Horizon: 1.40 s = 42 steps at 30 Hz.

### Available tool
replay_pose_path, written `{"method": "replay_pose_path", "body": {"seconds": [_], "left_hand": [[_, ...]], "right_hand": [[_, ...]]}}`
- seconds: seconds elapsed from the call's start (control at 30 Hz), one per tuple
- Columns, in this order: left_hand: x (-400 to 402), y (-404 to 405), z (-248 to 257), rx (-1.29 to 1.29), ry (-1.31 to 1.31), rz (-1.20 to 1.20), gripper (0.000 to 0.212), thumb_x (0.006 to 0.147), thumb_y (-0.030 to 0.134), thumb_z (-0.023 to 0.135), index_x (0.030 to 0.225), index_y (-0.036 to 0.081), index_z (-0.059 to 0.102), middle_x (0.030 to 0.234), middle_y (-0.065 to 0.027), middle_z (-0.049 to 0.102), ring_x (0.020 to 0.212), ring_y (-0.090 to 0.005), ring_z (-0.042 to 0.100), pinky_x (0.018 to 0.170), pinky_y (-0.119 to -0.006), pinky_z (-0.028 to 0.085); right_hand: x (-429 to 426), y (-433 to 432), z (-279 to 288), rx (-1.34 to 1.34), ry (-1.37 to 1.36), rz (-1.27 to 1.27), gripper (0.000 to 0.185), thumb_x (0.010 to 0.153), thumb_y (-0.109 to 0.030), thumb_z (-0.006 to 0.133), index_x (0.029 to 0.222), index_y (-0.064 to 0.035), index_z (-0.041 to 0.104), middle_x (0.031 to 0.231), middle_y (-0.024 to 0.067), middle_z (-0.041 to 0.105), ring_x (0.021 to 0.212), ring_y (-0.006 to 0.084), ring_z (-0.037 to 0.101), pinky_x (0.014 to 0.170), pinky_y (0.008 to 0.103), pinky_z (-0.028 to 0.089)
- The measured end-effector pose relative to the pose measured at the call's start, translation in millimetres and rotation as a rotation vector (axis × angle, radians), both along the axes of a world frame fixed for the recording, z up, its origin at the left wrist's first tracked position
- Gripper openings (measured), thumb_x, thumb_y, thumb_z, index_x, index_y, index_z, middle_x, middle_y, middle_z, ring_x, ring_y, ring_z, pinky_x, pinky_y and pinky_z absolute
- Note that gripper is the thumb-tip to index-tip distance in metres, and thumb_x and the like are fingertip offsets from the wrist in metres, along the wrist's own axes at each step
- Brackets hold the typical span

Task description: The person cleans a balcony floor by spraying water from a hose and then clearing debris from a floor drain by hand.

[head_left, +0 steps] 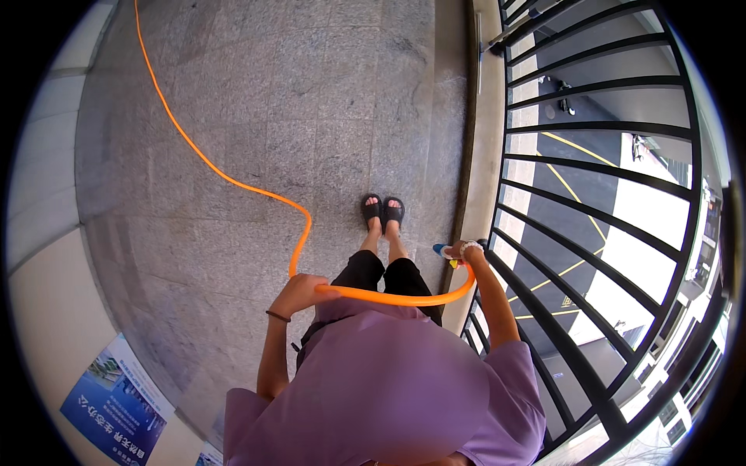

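Observation:
My left hand [300,297] grips an orange hose [402,299] in front of my waist. From there the hose bends across my body to the right in a shallow curve and rises to my right hand [460,250]. That hand is closed around a hose nozzle [440,250] with a blue and white tip, which points left over the floor beside the ledge. A small yellow part [453,264] shows under the fingers; the rest of the nozzle is hidden by the hand. No water is visible at the tip.
Grey stone tiles [250,116] make up the floor, and the hose trails over them to the far left. Along my right runs a stone ledge [486,116] with a black metal railing [594,128]; a paved yard lies below. A pale wall [52,291] with a blue poster [116,408] stands left.

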State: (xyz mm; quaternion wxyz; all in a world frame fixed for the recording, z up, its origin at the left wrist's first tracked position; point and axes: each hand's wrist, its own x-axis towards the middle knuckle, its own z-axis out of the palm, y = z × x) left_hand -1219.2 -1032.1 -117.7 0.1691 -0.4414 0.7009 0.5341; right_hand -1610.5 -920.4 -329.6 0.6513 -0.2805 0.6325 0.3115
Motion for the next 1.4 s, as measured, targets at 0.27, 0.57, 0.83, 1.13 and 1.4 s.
{"method": "replay_pose_path", "body": {"seconds": [0.27,0.57,0.83,1.13,1.4], "left_hand": [[-9,2,15,-0.038,-0.049,-0.011,0.042,0.072,0.043,0.064,0.064,0.003,0.058,0.058,-0.0112,0.055,0.055,-0.0229,0.055,0.053,-0.033,0.041],[-38,9,-3,-0.216,-0.009,-0.06,0.052,0.073,0.053,0.06,0.065,0.002,0.057,0.058,-0.0128,0.055,0.056,-0.0269,0.055,0.053,-0.036,0.041],[-74,-43,0,-0.229,0.069,-0.055,0.048,0.073,0.048,0.062,0.065,0.0,0.057,0.059,-0.0151,0.054,0.056,-0.0271,0.055,0.053,-0.036,0.04],[-99,-176,-10,-0.258,0.058,-0.066,0.045,0.076,0.044,0.061,0.066,0.0,0.056,0.06,-0.0136,0.051,0.056,-0.0251,0.051,0.053,-0.035,0.039],[-148,-328,4,-0.235,0.116,-0.158,0.041,0.076,0.04,0.062,0.066,0.001,0.055,0.067,-0.014,0.046,0.061,-0.0279,0.048,0.056,-0.037,0.038]], "right_hand": [[15,-16,4,-0.177,-0.141,0.035,0.051,0.083,-0.045,0.043,0.071,0.0015,0.061,0.061,0.0109,0.061,0.052,0.0195,0.056,0.052,0.035,0.044],[-75,20,-9,-0.545,0.307,-0.728,0.045,0.082,-0.038,0.043,0.08,0.004,0.06,0.065,0.0159,0.06,0.05,0.0248,0.059,0.049,0.0383,0.044],[-98,-2,-22,-0.72,0.337,-0.94,0.045,0.086,-0.038,0.042,0.09,0.0051,0.057,0.06,0.0144,0.057,0.045,0.0242,0.056,0.043,0.0368,0.041],[-130,-153,-26,-0.81,0.28,-1.051,0.044,0.089,-0.038,0.04,0.091,0.0045,0.052,0.061,0.0115,0.053,0.037,0.0205,0.049,0.034,0.0336,0.038],[-173,-284,1,-0.826,0.256,-1.237,0.042,0.09,-0.038,0.038,0.094,0.0028,0.048,0.06,0.0082,0.048,0.037,0.0171,0.045,0.033,0.0305,0.036]]}}
